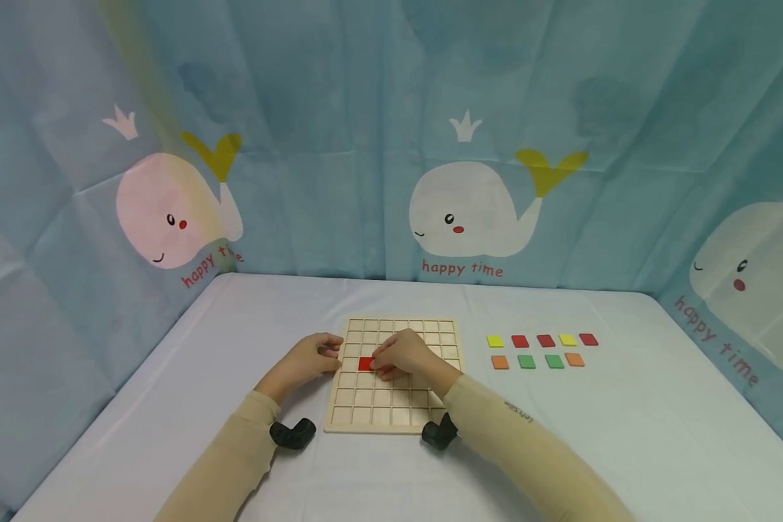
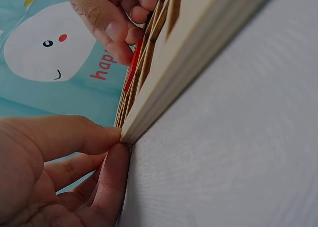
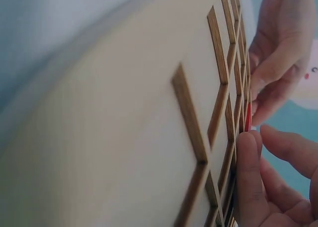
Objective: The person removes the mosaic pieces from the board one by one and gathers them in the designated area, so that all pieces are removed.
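A square wooden grid board (image 1: 398,417) lies on the white table, with a red square tile (image 1: 365,364) in its left middle part. My left hand (image 1: 309,360) holds the board's left edge; in the left wrist view its thumb and a finger (image 2: 112,172) meet at the wooden rim. Over the board, my right hand (image 1: 401,354) has thumb and fingertips together at the red tile's right side. Seen from the left wrist, the tile (image 2: 133,65) is a thin red strip under the right fingertips. Those fingers partly cover it in the right wrist view.
Right of the board lie two rows of loose tiles: yellow (image 1: 494,341) and red (image 1: 520,341) ones behind, orange (image 1: 499,362) and green (image 1: 526,362) ones in front. A blue curtain (image 1: 313,217) with whales hangs behind the table (image 1: 365,478).
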A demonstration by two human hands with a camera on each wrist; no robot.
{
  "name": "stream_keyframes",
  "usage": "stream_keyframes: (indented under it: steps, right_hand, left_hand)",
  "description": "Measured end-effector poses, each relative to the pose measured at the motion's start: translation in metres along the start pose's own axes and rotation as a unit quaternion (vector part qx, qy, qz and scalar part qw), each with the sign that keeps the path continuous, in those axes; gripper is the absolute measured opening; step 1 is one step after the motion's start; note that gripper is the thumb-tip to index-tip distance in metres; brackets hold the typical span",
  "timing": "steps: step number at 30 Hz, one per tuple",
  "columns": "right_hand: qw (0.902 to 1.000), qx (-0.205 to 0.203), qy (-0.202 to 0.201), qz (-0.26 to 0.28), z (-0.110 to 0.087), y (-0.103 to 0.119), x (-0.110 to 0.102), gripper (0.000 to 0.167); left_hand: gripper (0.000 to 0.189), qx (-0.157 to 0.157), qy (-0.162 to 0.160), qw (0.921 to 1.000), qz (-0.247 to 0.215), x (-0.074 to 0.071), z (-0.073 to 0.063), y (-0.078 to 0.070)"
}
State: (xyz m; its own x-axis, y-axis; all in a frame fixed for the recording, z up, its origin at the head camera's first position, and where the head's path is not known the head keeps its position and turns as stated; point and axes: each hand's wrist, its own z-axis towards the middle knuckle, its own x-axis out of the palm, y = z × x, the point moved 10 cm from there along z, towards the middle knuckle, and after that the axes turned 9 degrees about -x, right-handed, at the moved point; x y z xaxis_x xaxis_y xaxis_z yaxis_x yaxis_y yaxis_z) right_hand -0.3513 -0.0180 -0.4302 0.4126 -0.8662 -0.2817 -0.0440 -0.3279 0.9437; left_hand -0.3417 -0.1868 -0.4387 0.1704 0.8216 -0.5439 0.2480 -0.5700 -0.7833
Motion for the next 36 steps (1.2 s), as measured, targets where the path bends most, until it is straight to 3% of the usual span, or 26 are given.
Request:
stream_keyframes:
  steps: [16,24,36]
  right_hand:
    - [0.9989,-0.001,-0.047,0.008,0.0041,0.0039,-0.0023,0.006]
    - [0.9987,-0.001,-0.042,0.027,0.0039,0.0017,0.0037,0.010]
    - [0.9989,-0.005,-0.040,0.024,-0.0004,0.0009,-0.0052,0.013]
  left_hand:
    - [0.052,0.001,0.001,1.0000,-0.004,-0.0014,0.0003,0.0014]
    - [0.052,0.006,0.001,0.9999,-0.009,-0.0017,-0.0004,0.0008]
    - [0.050,0.000,-0.002,1.0000,-0.002,-0.0017,-0.0002,0.0014]
